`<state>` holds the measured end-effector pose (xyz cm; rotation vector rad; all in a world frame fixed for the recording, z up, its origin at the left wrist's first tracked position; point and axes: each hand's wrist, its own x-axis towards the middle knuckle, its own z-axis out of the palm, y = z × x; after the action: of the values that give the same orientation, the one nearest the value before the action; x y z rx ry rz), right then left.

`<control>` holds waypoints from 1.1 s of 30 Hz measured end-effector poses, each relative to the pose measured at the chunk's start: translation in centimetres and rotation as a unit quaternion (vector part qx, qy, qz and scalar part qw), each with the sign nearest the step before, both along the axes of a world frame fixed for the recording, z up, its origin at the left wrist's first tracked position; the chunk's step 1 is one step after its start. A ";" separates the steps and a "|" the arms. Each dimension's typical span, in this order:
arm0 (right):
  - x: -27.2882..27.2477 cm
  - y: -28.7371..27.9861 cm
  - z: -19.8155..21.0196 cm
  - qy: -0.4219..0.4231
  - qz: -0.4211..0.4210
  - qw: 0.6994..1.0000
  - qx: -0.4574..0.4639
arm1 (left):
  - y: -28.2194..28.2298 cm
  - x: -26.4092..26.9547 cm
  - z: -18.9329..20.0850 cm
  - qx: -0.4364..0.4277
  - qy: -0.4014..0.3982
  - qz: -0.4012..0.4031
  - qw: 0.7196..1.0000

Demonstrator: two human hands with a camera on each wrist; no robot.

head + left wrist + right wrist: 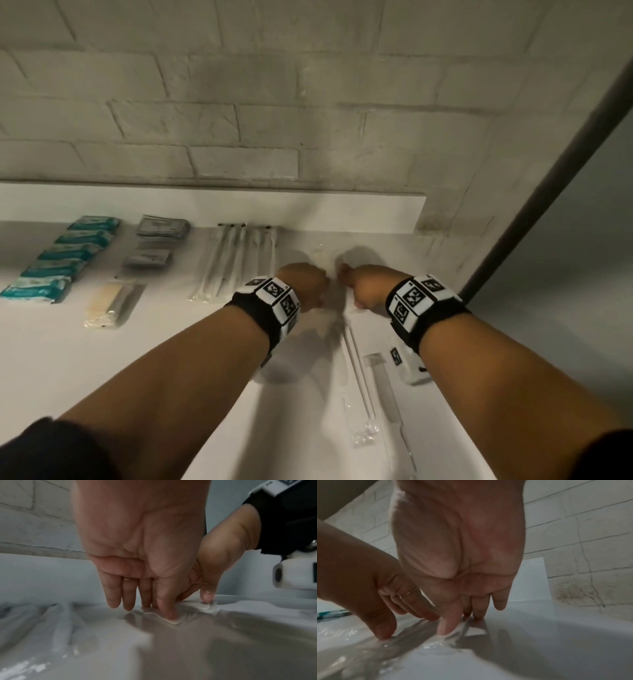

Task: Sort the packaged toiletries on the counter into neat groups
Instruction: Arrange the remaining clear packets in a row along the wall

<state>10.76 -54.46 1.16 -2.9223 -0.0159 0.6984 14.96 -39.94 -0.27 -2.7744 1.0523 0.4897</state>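
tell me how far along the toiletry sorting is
Done: teal packets in a row at far left, grey sachets stacked beside them, long white wrapped sticks side by side. In hand: left hand and right hand press a clear-wrapped packet flat on the counter. Left: loose clear-wrapped items near the right wrist.

Pale brick wall running behind the surface, mortar lines showing. White ledge sitting along the wall's foot. Dark slanting post rising at right. Stained, cracked patch of brick showing at the ledge's end.
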 end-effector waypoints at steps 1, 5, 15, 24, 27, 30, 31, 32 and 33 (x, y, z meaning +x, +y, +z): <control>0.3 0.1 -0.1 -0.006 -0.001 1.000 0.002 | 0.1 0.3 0.1 0.004 -0.010 -0.008 1.000; 1.4 0.1 -1.0 -0.035 -0.011 0.999 0.019 | 0.2 1.3 0.2 0.001 -0.010 -0.017 1.000; 1.8 -0.4 -2.4 -0.046 -0.012 0.998 0.049 | -0.3 2.0 -0.6 -0.017 -0.035 -0.013 0.999; 0.2 -0.2 -0.3 -0.114 -0.118 0.960 0.225 | -0.4 1.6 0.0 -0.001 -0.008 0.003 1.000; -2.2 0.4 1.6 -0.116 -0.121 0.970 0.175 | -0.5 1.5 0.4 0.003 0.011 0.012 1.000; -4.5 2.5 2.1 0.017 -0.080 0.993 0.085 | -0.6 1.5 0.7 0.021 0.004 0.001 1.000; -4.8 3.2 1.5 0.039 -0.071 0.995 0.050 | -0.6 1.5 0.7 0.025 -0.002 -0.006 1.000; -4.7 3.6 0.8 0.053 -0.072 0.995 0.033 | -0.6 1.4 0.7 0.025 -0.007 -0.009 1.000; -4.5 3.9 0.1 0.063 -0.085 0.994 0.037 | -0.5 1.4 0.7 0.024 -0.009 -0.010 1.000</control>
<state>6.26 -50.51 1.28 -2.7635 0.2129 0.8318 16.37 -40.46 0.42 -2.7195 1.0498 0.4803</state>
